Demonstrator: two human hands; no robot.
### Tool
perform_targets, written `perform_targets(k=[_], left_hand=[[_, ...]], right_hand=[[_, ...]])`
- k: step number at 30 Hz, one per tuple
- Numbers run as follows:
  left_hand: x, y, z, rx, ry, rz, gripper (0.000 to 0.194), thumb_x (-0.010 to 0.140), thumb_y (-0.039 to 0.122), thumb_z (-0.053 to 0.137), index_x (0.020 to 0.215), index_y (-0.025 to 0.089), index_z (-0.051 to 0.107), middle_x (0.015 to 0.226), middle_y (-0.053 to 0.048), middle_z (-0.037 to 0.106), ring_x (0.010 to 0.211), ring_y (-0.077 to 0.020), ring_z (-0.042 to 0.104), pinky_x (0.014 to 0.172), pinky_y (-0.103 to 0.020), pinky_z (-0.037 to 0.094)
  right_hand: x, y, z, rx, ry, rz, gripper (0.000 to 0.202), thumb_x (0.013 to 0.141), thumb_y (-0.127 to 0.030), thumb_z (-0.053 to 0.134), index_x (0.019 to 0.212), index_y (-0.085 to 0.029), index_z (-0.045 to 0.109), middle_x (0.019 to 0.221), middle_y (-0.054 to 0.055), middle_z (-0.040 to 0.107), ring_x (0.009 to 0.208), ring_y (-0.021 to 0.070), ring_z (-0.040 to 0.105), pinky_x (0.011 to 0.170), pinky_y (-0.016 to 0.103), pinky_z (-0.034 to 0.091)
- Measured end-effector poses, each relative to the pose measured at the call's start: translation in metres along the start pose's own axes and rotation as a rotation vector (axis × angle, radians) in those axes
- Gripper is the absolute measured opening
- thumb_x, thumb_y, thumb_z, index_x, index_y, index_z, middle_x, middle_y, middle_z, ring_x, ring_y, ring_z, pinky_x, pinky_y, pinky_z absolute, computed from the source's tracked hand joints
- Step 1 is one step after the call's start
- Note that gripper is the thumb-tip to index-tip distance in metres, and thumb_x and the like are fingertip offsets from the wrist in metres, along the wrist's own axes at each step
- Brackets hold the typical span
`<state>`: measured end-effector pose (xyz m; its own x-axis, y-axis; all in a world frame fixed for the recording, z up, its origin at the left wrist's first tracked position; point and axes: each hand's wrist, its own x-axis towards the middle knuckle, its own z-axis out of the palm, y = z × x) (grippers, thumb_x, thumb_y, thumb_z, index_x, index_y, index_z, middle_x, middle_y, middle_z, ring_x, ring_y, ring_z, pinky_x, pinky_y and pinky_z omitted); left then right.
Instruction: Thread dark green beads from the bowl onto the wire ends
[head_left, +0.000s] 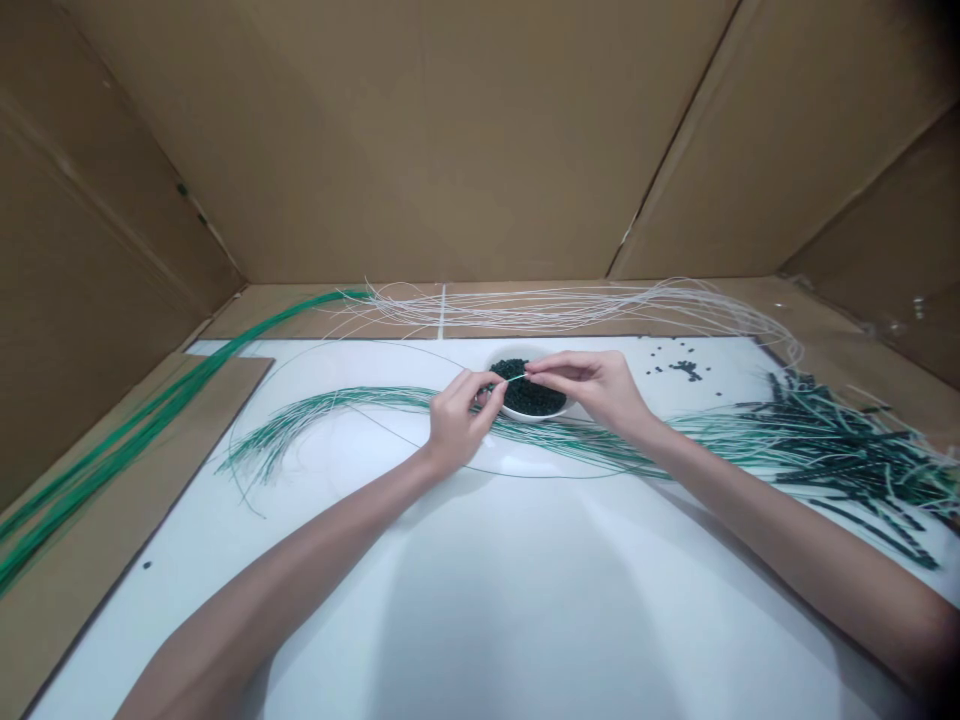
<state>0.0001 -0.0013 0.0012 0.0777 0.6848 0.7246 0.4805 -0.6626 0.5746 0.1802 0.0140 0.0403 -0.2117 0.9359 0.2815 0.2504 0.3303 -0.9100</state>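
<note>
A white bowl (529,415) filled with small dark green beads (534,397) stands at the middle of the white board. Over its left rim, my left hand (463,412) pinches a thin green strand (514,379). My right hand (592,388) closes its thumb and fingers at the strand's other end, above the bowl's right side. Whether a bead sits between the right fingertips is too small to tell. A bundle of green strands (360,395) lies behind and beneath the hands, running to dark beaded lengths (847,440) on the right.
Long green strands (172,400) lie along the left cardboard. White strands (525,308) stretch across the back edge. Loose dark beads (686,370) are scattered right of the bowl, and one bead (147,565) lies at the left. Cardboard walls (420,140) surround the white board (465,600).
</note>
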Motion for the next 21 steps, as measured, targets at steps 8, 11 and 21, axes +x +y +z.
perform_targets(k=[8, 11, 21], left_hand=[[0.0004, 0.001, 0.0002, -0.007, 0.0, 0.007, 0.009, 0.081, 0.022, 0.052, 0.079, 0.016, 0.058, 0.068, 0.001, 0.056, 0.054, -0.0052, 0.045, 0.053, -0.016, 0.038], [0.0003, 0.0013, -0.0006, -0.012, -0.003, 0.014, 0.009, 0.081, 0.022, 0.052, 0.079, 0.016, 0.058, 0.069, 0.0, 0.056, 0.053, -0.005, 0.046, 0.052, -0.016, 0.038], [0.0004, 0.0022, -0.0016, -0.006, -0.011, 0.023, 0.012, 0.083, 0.024, 0.05, 0.08, 0.016, 0.058, 0.067, 0.0, 0.055, 0.054, -0.0056, 0.046, 0.053, -0.016, 0.038]], right_hand=[[-0.0007, -0.006, 0.0019, 0.151, -0.041, 0.092, 0.027, 0.059, -0.036, 0.071, 0.076, -0.015, 0.069, 0.079, 0.006, 0.07, 0.076, 0.0206, 0.066, 0.079, 0.035, 0.053], [0.0003, -0.0066, 0.0008, 0.203, -0.042, 0.128, 0.026, 0.058, -0.036, 0.072, 0.073, -0.015, 0.068, 0.074, 0.005, 0.069, 0.073, 0.0208, 0.066, 0.073, 0.035, 0.055], [0.0011, -0.0033, 0.0016, 0.282, -0.027, 0.124, 0.037, 0.059, -0.034, 0.072, 0.09, -0.016, 0.062, 0.074, 0.005, 0.07, 0.074, 0.0194, 0.066, 0.064, 0.032, 0.056]])
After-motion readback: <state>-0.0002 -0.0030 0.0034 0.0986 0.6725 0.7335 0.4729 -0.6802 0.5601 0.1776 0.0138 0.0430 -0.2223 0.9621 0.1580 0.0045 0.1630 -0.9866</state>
